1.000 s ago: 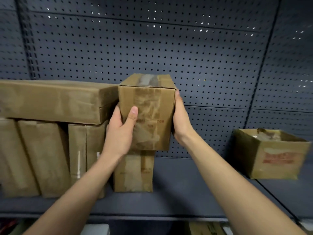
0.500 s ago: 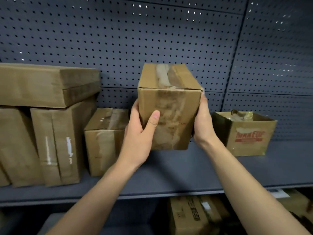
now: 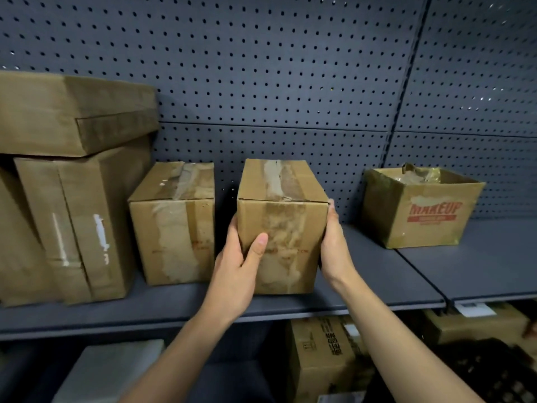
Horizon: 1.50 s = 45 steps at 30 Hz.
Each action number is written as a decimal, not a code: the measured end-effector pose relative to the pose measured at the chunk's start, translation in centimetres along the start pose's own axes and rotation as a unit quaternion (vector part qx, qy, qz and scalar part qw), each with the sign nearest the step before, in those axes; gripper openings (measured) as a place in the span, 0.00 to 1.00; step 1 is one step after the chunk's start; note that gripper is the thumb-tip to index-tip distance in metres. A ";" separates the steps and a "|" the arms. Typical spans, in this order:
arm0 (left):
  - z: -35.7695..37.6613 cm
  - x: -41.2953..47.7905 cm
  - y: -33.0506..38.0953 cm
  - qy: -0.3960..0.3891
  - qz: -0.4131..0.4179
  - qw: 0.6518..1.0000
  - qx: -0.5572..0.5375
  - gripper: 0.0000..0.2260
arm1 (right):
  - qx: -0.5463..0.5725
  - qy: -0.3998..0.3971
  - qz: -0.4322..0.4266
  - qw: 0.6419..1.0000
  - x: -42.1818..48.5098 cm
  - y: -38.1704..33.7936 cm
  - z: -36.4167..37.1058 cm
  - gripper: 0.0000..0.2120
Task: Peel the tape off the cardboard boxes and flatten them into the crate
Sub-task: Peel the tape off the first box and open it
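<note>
A taped cardboard box (image 3: 286, 237) stands upright at the front of the grey shelf (image 3: 377, 274), its bottom edge at shelf level. Worn clear tape (image 3: 276, 181) runs over its top and down its front. My left hand (image 3: 236, 269) grips its lower left corner, thumb across the front face. My right hand (image 3: 334, 245) presses flat against its right side. A second taped box (image 3: 174, 225) stands just to the left, apart from it.
Larger cardboard boxes (image 3: 66, 199) are stacked at the far left. An open box marked MAKEUP (image 3: 424, 207) sits at the right. Pegboard backs the shelf. Below are more boxes (image 3: 322, 356) and a dark latticed crate (image 3: 494, 370).
Both hands have brought the box down and to the right, from above the second box to shelf level beside it.
</note>
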<state>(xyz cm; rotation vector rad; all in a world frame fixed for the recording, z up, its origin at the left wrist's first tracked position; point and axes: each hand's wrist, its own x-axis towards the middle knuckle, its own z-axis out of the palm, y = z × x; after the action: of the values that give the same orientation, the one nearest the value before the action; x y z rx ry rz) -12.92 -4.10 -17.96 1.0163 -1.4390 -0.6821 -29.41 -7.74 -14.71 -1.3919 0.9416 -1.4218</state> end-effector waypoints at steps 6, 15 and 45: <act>0.1 -0.6 -2.1 -0.042 -0.037 0.998 0.002 0.28 | -0.018 0.026 0.023 0.999 -0.2 2.3 -0.2 0.19; -2.1 0.2 -1.6 -0.069 0.009 0.997 -0.032 0.32 | -0.201 0.135 -0.196 0.950 -1.2 1.0 -2.0 0.18; -1.0 4.3 -0.6 -0.007 0.211 0.977 0.032 0.20 | -0.470 0.178 -0.356 0.788 -2.1 1.0 3.1 0.24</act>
<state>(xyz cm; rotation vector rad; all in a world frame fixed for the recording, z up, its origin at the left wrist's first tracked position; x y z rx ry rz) -11.57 -8.00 -16.39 0.7183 -1.6317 -0.3352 -26.31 -5.80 -16.06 -2.4586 1.6083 -1.9111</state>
